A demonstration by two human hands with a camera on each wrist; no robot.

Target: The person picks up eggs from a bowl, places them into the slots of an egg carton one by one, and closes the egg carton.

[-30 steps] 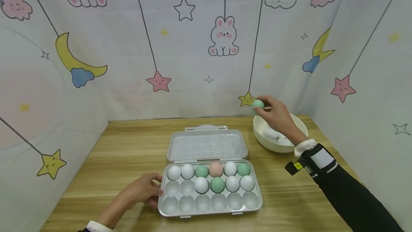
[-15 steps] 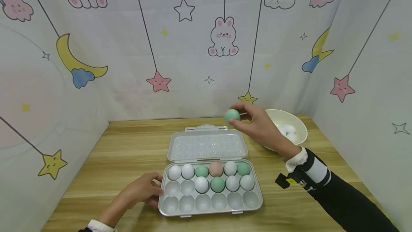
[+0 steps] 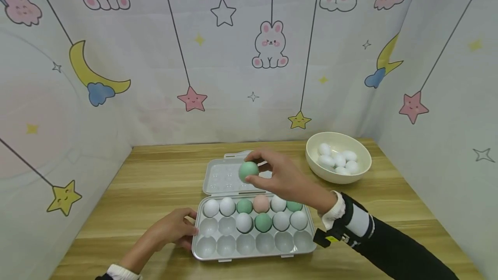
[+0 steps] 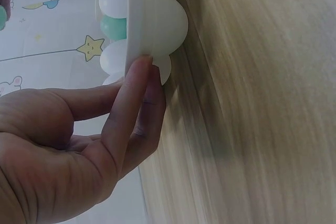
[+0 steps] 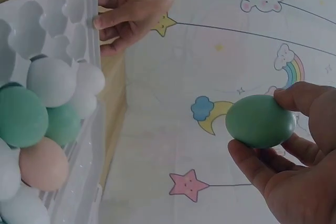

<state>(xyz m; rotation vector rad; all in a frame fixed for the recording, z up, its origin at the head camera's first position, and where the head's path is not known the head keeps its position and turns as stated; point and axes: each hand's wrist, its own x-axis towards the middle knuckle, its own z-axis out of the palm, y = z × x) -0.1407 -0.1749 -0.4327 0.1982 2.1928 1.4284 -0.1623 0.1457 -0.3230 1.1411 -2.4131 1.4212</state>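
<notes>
My right hand pinches a green egg between thumb and fingertips, up in the air over the open lid of a pale plastic egg box. In the right wrist view the egg lies sideways in the grip. At the box's left end my left hand holds the rim; the left wrist view has its fingertips right at that edge. White eggs, green eggs and one pink egg fill the back row. The middle row's two left cups and the whole front row are bare.
A cream bowl with several white eggs stands at the back right of the wooden table. A printed cloth with stars and rabbits hangs behind and on both sides.
My right hand has carried the green egg from above the bowl leftward and down to over the lid, uncovering the bowl. The left hand and the box have stayed in place.
</notes>
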